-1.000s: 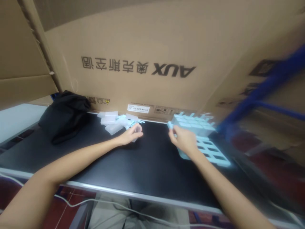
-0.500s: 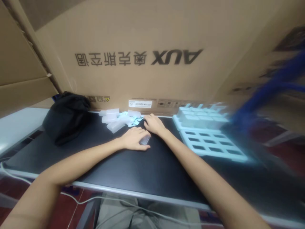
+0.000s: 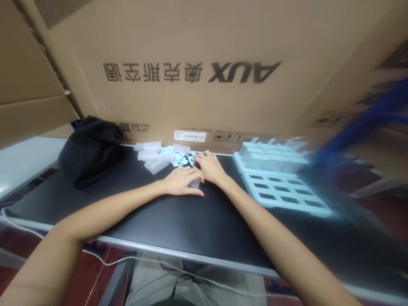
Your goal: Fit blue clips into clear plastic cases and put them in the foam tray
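Observation:
My left hand rests on the black table with its fingers curled over a small clear plastic piece. My right hand lies just beyond it, fingers bent down onto the pile of clear and pale blue plastic parts at the back of the table; what it grips, if anything, is hidden. A pale blue grid tray lies to the right, apart from both hands, with a second filled tray behind it.
A large cardboard box with printed lettering stands behind the table. A black cloth bundle sits at the back left. A blurred blue frame is on the right. A white cable hangs below the table's front edge.
My right hand left the blue tray and moved left to the pile of parts beside my left hand. My left hand stayed on the clear piece, lowering it to the table.

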`<act>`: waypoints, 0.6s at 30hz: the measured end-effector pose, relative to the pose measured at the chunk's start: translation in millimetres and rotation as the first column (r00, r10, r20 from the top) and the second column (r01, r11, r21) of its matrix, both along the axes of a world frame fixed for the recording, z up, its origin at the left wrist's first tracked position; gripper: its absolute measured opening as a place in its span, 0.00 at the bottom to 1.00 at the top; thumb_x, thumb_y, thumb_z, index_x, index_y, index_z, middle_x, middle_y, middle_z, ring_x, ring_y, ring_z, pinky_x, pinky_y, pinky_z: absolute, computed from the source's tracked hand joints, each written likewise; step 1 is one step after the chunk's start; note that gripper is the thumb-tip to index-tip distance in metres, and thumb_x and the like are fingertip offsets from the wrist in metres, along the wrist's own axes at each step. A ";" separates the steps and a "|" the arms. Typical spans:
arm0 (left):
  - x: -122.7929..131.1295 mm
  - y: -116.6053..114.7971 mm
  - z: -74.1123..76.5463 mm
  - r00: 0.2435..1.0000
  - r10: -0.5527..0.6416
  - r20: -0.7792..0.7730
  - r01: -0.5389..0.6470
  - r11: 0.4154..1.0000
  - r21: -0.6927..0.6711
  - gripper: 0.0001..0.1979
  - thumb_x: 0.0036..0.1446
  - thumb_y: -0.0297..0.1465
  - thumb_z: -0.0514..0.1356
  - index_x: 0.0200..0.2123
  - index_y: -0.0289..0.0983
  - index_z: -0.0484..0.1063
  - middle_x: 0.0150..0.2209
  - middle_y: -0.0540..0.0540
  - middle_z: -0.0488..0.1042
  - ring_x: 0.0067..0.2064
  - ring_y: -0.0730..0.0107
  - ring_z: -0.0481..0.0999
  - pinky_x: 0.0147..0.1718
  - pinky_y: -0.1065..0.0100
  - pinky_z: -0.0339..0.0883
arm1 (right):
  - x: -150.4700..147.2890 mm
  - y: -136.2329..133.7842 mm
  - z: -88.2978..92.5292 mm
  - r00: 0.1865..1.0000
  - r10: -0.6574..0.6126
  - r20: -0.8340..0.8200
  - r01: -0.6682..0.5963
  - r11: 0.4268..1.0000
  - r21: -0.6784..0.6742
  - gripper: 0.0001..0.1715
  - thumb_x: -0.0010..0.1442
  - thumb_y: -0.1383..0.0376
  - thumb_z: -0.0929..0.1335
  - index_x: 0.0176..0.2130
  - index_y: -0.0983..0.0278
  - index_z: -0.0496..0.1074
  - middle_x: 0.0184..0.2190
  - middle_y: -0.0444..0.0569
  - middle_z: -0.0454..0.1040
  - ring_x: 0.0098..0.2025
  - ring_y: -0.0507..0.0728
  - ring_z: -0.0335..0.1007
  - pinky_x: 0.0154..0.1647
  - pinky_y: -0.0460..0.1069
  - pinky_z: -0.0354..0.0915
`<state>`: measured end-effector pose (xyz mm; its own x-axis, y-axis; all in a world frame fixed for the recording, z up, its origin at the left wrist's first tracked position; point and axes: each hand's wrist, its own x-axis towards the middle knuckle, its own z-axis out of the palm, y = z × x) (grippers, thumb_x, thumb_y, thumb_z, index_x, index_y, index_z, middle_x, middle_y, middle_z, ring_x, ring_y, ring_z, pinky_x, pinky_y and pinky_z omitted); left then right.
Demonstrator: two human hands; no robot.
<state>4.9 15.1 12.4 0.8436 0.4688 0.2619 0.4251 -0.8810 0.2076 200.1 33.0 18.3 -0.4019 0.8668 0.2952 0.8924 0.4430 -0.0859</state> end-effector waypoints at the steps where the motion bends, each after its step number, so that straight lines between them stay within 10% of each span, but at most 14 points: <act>1: -0.7 1.2 0.5 0.999 0.003 0.035 -0.001 0.998 -0.058 0.27 0.62 0.58 0.61 0.52 0.44 0.72 0.51 0.46 0.77 0.51 0.56 0.75 0.52 0.58 0.65 | -0.6 -2.6 3.1 1.000 -0.015 0.001 0.015 1.000 -0.027 0.10 0.68 0.62 0.66 0.39 0.64 0.76 0.50 0.56 0.79 0.55 0.64 0.65 0.51 0.56 0.61; 10: -3.5 8.8 -14.5 0.900 0.140 0.413 -0.014 0.956 -0.293 0.27 0.66 0.46 0.60 0.60 0.42 0.56 0.53 0.40 0.70 0.49 0.58 0.75 0.51 0.53 0.71 | 18.2 -24.6 11.2 0.967 -0.083 -0.241 0.068 0.995 -0.070 0.09 0.59 0.69 0.69 0.42 0.61 0.69 0.37 0.49 0.79 0.36 0.57 0.73 0.37 0.49 0.61; 18: -0.7 10.9 -20.8 0.838 0.128 0.531 -0.038 0.983 -0.177 0.43 0.60 0.42 0.66 0.69 0.40 0.46 0.55 0.36 0.68 0.58 0.46 0.71 0.60 0.39 0.64 | 17.5 -33.6 25.1 0.405 -0.131 -0.905 -0.196 0.954 -0.226 0.34 0.51 0.51 0.78 0.50 0.61 0.68 0.30 0.44 0.77 0.28 0.53 0.69 0.31 0.49 0.66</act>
<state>4.3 26.0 -8.4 0.5466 0.6025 0.5816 0.2764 -0.7853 0.5539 217.7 -0.6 43.4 -0.0694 0.9592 0.2742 0.1981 0.2826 -0.9386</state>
